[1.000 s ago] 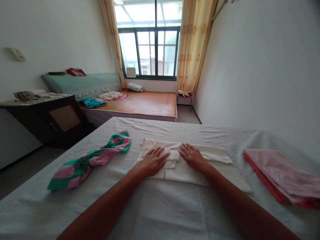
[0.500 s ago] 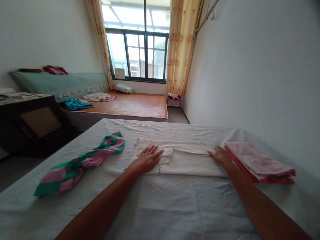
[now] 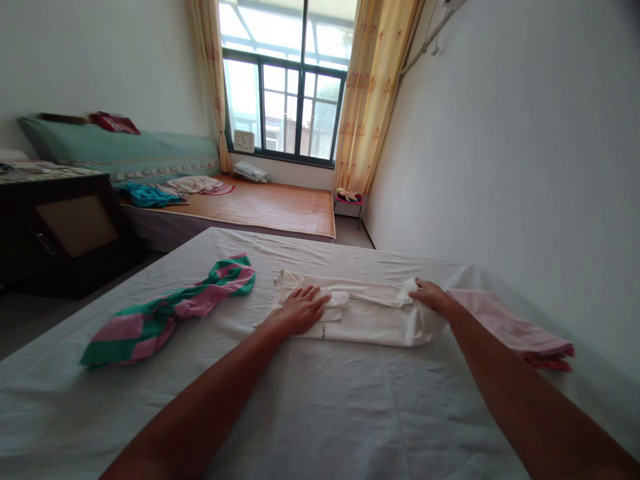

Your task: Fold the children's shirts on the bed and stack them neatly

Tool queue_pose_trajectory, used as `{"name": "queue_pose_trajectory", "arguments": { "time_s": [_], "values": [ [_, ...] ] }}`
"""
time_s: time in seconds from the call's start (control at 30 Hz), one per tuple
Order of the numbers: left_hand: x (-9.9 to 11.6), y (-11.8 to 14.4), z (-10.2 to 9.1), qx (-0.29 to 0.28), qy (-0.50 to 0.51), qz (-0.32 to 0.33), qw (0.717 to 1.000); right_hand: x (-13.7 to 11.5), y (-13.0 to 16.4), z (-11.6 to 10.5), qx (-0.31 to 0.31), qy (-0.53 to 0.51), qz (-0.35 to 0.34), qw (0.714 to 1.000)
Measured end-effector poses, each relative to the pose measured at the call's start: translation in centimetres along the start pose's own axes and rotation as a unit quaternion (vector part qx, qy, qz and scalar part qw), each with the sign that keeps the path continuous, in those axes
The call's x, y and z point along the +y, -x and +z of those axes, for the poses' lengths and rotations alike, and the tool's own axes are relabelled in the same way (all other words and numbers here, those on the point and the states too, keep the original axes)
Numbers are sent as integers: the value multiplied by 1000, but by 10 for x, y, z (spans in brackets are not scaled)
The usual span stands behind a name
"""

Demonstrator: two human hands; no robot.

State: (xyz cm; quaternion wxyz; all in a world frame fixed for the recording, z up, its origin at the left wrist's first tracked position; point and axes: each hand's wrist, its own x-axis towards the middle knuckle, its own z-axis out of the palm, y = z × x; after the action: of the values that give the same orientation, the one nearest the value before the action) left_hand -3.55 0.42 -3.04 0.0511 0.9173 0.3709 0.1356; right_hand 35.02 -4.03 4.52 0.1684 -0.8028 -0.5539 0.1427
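A cream-white shirt (image 3: 370, 323), folded into a long strip with dark lettering near its front edge, lies across the white-sheeted table (image 3: 340, 407). My left hand (image 3: 304, 310) rests flat on its left part, fingers spread. At the other end, my right hand (image 3: 431, 295) pinches the cloth and lifts that end a little, so the fabric bends upward there. To the left sits a crumpled green and pink garment (image 3: 175, 313). Folded pink cloth (image 3: 505, 323) with red cloth under it lies right of my right hand, partly behind the forearm.
Beyond the table is a bed (image 3: 280, 207) with a woven mat and some clothes. A dark cabinet (image 3: 75, 220) stands at the left. The wall (image 3: 525, 153) runs close along the right side. A small stool (image 3: 349, 198) stands under the curtain.
My right hand has closed on the shirt's right end and raised it slightly inward. My left hand stays flat on the shirt. The camera view has shifted and tilted a little.
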Motion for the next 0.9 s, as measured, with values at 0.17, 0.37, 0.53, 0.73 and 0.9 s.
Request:
{"name": "queue_pose_trajectory", "arguments": {
  "time_s": [0.17, 0.37, 0.53, 0.73, 0.9],
  "values": [
    [-2, 0, 3, 4, -9, 1, 1000, -69, 3, 25, -79, -36, -16, 996],
    [-1, 1, 2, 1, -6, -4, 1000, -116, 21, 66, -140, -70, 6, 988],
    [-1, 2, 0, 1, -5, -1, 1000, -120, 30, 74, -167, -110, -10, 980],
    [-1, 2, 1, 2, 0, -2, 1000, -63, 26, 54, -25, -45, -25, 998],
    [-1, 3, -1, 11, 6, 6, 1000, -20, 36, 58, -54, -5, -4, 999]
  ]
}}
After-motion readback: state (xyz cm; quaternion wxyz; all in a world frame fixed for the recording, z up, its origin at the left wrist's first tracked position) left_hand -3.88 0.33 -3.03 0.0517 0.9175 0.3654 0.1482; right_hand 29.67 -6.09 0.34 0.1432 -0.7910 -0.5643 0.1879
